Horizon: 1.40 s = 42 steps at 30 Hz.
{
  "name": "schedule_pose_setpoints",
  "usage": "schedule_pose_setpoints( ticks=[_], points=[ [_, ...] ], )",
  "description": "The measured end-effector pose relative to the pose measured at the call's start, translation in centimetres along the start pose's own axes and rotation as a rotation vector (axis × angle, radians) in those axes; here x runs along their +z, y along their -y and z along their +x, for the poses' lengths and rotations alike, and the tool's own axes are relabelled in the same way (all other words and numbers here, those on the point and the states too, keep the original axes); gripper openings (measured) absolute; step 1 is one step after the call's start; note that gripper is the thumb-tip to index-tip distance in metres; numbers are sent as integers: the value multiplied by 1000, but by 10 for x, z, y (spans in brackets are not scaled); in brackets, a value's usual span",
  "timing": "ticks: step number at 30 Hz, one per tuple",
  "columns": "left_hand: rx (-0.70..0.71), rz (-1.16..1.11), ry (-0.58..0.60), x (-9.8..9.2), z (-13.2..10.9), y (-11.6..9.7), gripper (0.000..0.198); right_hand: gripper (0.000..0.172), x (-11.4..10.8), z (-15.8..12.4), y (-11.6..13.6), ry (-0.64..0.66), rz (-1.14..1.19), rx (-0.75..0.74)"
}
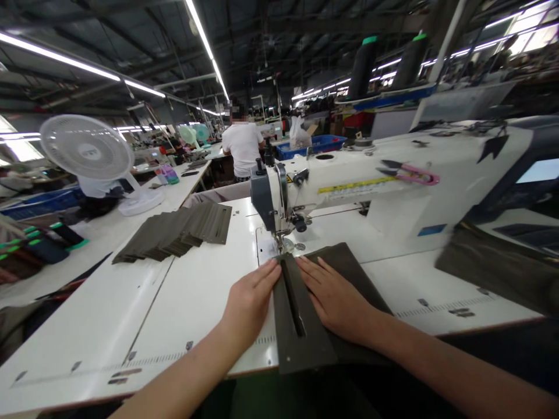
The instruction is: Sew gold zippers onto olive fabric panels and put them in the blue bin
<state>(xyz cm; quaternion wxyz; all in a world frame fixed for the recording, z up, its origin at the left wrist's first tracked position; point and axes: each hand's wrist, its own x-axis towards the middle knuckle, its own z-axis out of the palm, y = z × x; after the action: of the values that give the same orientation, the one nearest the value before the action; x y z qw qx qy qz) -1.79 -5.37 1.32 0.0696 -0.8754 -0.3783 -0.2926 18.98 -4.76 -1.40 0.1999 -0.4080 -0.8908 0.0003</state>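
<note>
"Olive slotted panel [311, 329], head view: where, which way?"
"On sewing table [205, 302]. Far end at sewing head [262, 201], long axis away from wearer, leaning slightly left. Left hand [250, 298], right hand [338, 299]: fingers straight, laid flat alongside slot."

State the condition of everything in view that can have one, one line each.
Left hand: open, fingertips on the slotted piece
Right hand: open, along its right side
Slotted piece: lying flat, slot open
Stacked pieces: fanned out, overlapping
Sewing machine: upright; whether running, unclear
Snips: blades apart
Fan: upright; whether spinning, unclear
Screen: lit
Ceiling lights: on
</note>
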Motion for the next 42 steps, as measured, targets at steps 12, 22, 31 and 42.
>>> schedule_pose_setpoints(
  ticks=[12, 22, 31, 42],
  points=[
    [24, 109, 277, 20, 10, -1, 36, 49, -1, 1, -4, -22, 32, -11],
    [100, 101, 301, 25, 10, 9, 31, 48, 2, 8, 3, -27, 76, 113],
    [81, 126, 322, 22, 10, 17, 36, 50, 2, 15, 2, -31, 186, 138],
    [59, 135, 326, 21, 5, 26, 43, 51, 3, 13, 0, -100, 194, 129]
  ],
)
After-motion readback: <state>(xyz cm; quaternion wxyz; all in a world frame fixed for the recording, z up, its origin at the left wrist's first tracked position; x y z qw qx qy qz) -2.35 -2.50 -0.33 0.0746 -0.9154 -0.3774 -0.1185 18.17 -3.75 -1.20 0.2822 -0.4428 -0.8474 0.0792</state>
